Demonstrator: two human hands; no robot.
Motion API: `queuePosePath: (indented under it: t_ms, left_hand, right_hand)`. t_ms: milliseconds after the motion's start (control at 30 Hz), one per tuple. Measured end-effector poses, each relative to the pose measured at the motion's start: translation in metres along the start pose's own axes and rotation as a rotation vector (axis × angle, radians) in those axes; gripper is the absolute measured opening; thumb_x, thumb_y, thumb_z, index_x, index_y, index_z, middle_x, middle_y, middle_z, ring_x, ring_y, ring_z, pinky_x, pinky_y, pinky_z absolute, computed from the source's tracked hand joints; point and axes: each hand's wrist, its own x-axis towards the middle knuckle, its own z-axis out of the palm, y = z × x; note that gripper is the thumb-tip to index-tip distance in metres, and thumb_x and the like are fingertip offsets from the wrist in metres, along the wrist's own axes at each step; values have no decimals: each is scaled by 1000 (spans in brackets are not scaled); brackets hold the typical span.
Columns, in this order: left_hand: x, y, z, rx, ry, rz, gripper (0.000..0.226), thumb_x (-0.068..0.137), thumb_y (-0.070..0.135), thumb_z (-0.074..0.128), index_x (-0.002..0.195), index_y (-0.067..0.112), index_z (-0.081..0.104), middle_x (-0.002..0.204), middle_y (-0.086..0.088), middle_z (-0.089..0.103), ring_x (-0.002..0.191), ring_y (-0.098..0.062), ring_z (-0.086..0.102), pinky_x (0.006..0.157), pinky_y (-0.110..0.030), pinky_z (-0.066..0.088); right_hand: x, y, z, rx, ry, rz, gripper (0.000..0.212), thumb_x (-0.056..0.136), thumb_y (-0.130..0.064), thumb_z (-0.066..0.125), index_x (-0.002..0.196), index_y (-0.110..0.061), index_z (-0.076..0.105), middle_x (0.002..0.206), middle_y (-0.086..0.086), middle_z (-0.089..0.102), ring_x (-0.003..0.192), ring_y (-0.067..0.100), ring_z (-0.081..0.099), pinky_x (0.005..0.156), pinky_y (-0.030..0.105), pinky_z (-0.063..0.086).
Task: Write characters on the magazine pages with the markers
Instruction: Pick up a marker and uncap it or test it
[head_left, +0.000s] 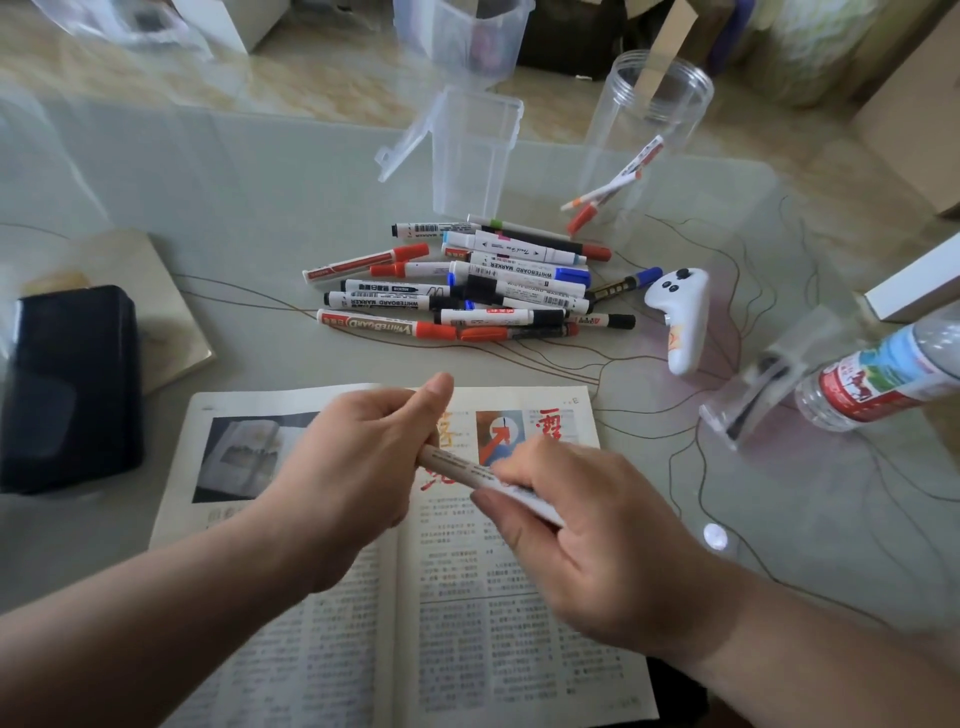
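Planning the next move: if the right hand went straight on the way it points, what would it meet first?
Probably the left hand. The right hand points up-left along the marker both hands grip, and the left hand holds its far end, seemingly at the same height.

On my feed a pale green glass table (208, 171) spreads out on every side of the fingers (374, 410), with thin brown lines (566, 366) curling across it beyond them and to their right. Well past the fingers, over the table's far edge, I see a beige marbled floor (311, 67) and brown cardboard boxes (914, 119) at far right. The daylight is soft and even, with one small bright glint (716, 536) on the glass just right of the fingers.
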Motion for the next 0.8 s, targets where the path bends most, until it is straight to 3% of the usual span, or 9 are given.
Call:
queuePosePath:
  t_ms: [100, 267, 433, 533, 633, 700, 800]
  left_hand:
    - [-3, -3, 0, 84, 35, 25, 59, 94, 54, 58, 61, 8, 45, 53, -3, 29, 48, -19, 21, 54, -42, 24]
    - [-9, -2, 3, 136, 114, 111, 62, 95, 59, 53, 69, 3, 44, 52, -3, 33, 49, -20, 27, 57, -44, 30]
    - [-16, 10, 6, 206, 106, 186, 61, 90, 62, 48, 71, 4, 44, 51, 0, 34, 48, -17, 31, 54, -41, 28]
    - [-13, 17, 6, 157, 66, 197, 61, 78, 64, 48, 71, 4, 45, 52, 1, 35, 50, -16, 32, 55, -37, 27]
    - [-7, 24, 7, 89, 30, 138, 43, 90, 51, 56, 68, 13, 54, 50, 4, 41, 48, -15, 36, 56, -36, 30]
    - [-3, 27, 10, 175, 50, 137, 35, 97, 42, 57, 70, 19, 59, 48, 6, 51, 44, -10, 44, 52, -33, 37]
    - [3, 31, 8, 363, 88, 254, 20, 95, 44, 59, 81, 31, 63, 75, 12, 67, 67, -6, 62, 66, -35, 51]
  right_hand:
    - [-2, -7, 3, -95, 35, -60, 22, 98, -25, 58, 86, -7, 59, 66, -4, 54, 56, 14, 43, 50, 30, 35]
    - [-1, -12, 4, 530, 25, 436, 20, 93, -34, 64, 82, -21, 54, 54, -8, 45, 47, 6, 37, 46, 27, 32]
    - [15, -10, -4, 1099, 7, 753, 20, 86, -19, 68, 70, -23, 57, 51, -2, 34, 44, 11, 21, 41, 18, 22]
    - [23, -9, -14, 1117, 52, 764, 15, 81, -11, 74, 78, -14, 59, 55, 6, 38, 43, 11, 25, 39, 17, 24]
    - [33, -3, -20, 1138, 149, 712, 13, 74, -8, 74, 82, -8, 64, 58, 13, 49, 44, 15, 36, 41, 23, 33]
    - [39, -1, -21, 1149, 221, 673, 10, 74, -7, 73, 82, -4, 68, 62, 16, 51, 47, 18, 43, 45, 27, 38]
    - [45, -5, -25, 1058, 282, 601, 13, 79, -8, 74, 84, 3, 69, 65, 14, 55, 52, 17, 52, 49, 28, 45]
